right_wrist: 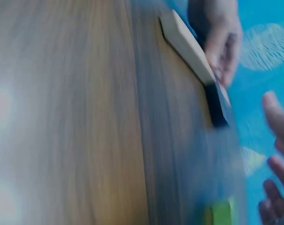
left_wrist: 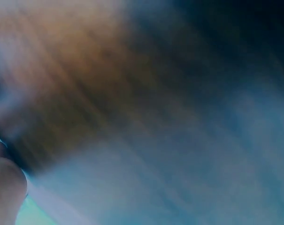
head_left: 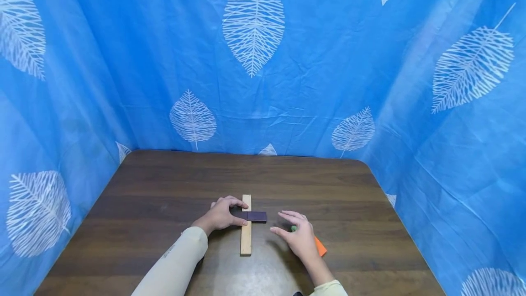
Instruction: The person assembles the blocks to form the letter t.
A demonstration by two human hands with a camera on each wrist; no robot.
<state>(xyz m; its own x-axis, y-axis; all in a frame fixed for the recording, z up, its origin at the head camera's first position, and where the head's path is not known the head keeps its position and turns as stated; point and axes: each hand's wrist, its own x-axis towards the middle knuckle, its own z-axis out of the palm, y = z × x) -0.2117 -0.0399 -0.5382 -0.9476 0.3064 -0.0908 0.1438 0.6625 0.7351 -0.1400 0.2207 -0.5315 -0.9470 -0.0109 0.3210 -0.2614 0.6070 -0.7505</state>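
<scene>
A light wooden strip (head_left: 245,241) lies lengthwise on the table, and a dark purple block (head_left: 257,217) crosses it near the middle. My left hand (head_left: 219,216) reaches in from the left, thumb and index spread on either side of the block, fingertips right at the strip. To the right, my right hand (head_left: 299,236) stands apart from the block with loosely bent fingers and nothing between them. Partly hidden by that hand are a green block (right_wrist: 221,213) and an orange piece (head_left: 320,246). The left wrist view is mostly blurred.
The brown wood-grain table (head_left: 164,172) has a rounded far edge. Blue curtains (head_left: 304,81) with white leaf prints hang behind it and along both sides.
</scene>
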